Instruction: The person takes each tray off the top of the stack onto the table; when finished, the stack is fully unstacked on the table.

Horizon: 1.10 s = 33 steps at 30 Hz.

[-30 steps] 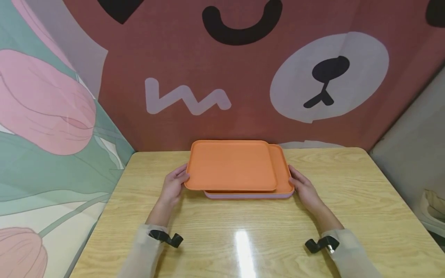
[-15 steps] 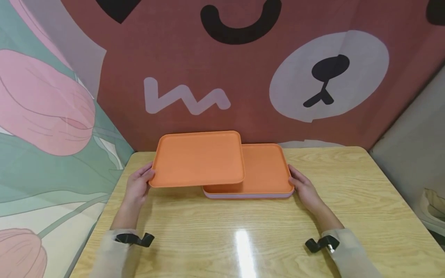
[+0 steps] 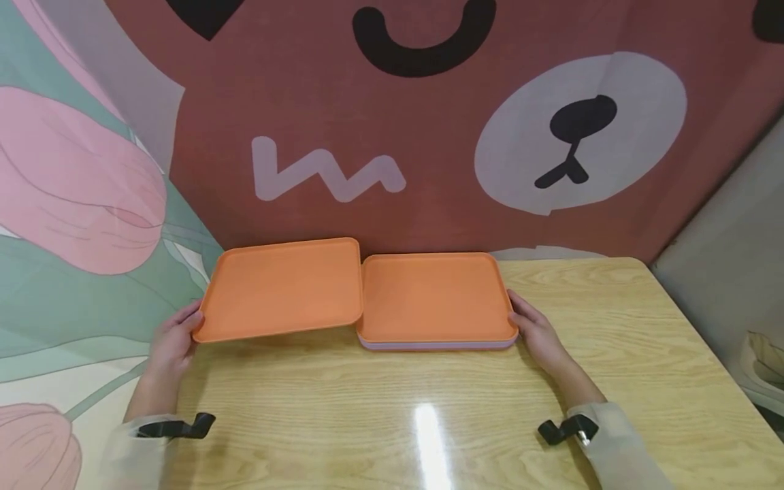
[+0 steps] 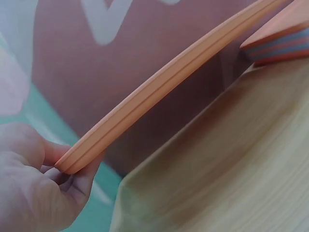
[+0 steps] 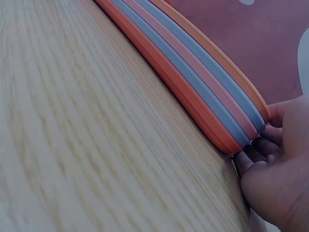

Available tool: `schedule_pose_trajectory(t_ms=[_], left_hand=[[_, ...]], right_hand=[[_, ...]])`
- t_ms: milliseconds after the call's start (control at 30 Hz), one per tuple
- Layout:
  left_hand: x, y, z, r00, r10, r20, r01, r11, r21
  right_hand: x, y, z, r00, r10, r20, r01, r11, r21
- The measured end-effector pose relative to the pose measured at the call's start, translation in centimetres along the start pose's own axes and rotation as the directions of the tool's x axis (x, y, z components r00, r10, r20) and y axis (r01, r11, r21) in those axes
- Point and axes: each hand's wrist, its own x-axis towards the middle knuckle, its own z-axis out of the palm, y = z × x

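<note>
My left hand pinches one flat orange tray by its left edge, thumb above and fingers beneath. In the left wrist view this tray is seen edge-on, raised above the table and slanted. To its right lies a stack of trays with an orange one on top. The right wrist view shows the stack's coloured layers: orange, blue-grey and pink. At the stack's right edge, my right hand holds on, its thumb at the top tray's rim and its fingers curled against the side.
The stack stands on a wooden table, near the back edge. Behind rises a reddish-brown wall covering with a cartoon bear, and a floral panel is at the left. Each wrist wears a black camera mount.
My left hand has slid the upper orange tray leftward off the stack, baring the orange tray below. The right hand and the stack have kept their place.
</note>
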Motion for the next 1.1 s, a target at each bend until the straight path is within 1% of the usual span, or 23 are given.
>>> schedule_pose_trajectory(t_ms=[100,200,333,400,467,600,733,833,900,967,1100], left_hand=[[0.4,0.0,-1.2,0.998,-0.021,-0.051,0.022,1.0,0.016],[0.8,-0.2,-1.9,0.996,-0.028,-0.087,0.032,0.998,0.055],[1.0,-0.8,-2.4,0.995,-0.038,-0.095,0.052,0.986,0.158],[1.3,-1.2,-2.7,0.995,-0.049,-0.089,0.065,0.98,0.186],[1.5,-1.7,-2.8,0.994,-0.058,-0.098,0.078,0.972,0.22],[1.9,-2.7,-2.8,0.991,-0.054,-0.121,0.086,0.956,0.281],[2.2,-3.4,-2.6,0.989,-0.055,-0.138,0.093,0.955,0.281],[2.6,-3.9,-2.4,0.992,-0.057,-0.116,0.09,0.949,0.303],[2.8,-4.3,-2.3,0.993,-0.056,-0.105,0.088,0.939,0.331],[3.1,-4.6,-2.1,0.992,-0.068,-0.111,0.102,0.937,0.334],[3.6,-4.9,-1.6,0.984,-0.102,-0.145,0.148,0.922,0.357]], right_hand=[[0.0,0.0,-0.1,1.0,0.001,-0.006,-0.001,1.0,-0.012],[0.0,0.0,-0.1,1.0,0.0,-0.006,0.0,1.0,-0.013],[0.1,0.2,-0.1,1.0,-0.01,-0.003,0.01,1.0,-0.001],[0.2,0.2,0.0,1.0,-0.012,0.002,0.012,1.0,0.009],[0.2,0.3,0.0,1.0,-0.012,0.009,0.012,1.0,0.02],[0.2,0.3,0.1,1.0,-0.002,0.005,0.002,1.0,0.023],[0.2,0.2,0.0,1.0,0.003,-0.003,-0.003,1.0,0.016],[0.2,0.1,0.0,1.0,0.004,-0.007,-0.004,1.0,0.013],[0.1,0.0,0.0,1.0,0.008,-0.008,-0.008,1.0,0.012],[0.1,0.0,0.0,1.0,0.008,-0.008,-0.008,1.0,0.013],[0.0,-0.1,0.1,1.0,0.012,0.0,-0.012,1.0,0.015]])
